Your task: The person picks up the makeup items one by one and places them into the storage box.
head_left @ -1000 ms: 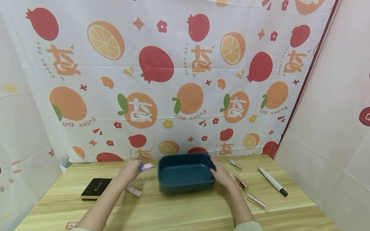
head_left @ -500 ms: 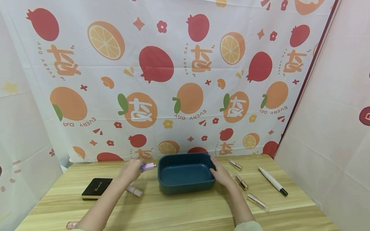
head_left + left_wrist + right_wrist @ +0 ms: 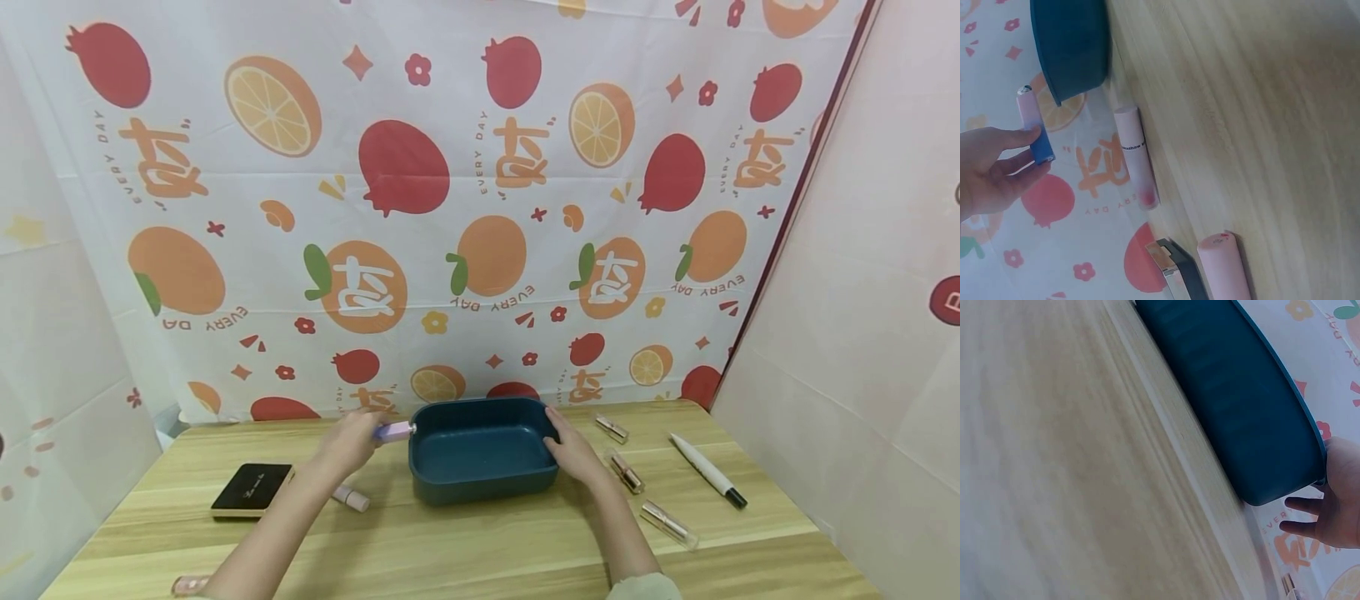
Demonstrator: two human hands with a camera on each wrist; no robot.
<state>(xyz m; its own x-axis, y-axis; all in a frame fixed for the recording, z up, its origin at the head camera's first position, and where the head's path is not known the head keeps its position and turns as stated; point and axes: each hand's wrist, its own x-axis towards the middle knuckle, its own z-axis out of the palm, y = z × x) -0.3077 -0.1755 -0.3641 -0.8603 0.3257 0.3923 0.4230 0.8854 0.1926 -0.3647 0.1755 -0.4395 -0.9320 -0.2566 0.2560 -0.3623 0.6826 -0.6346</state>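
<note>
Your left hand pinches a slim tube, pink fading to blue, its silvery end at the left rim of the teal bin; your right hand, forearm stretched forward, grips the right rim.

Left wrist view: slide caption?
Left grip pinching a pink-and-blue tube near a teal container on a wood-grain table.
</note>
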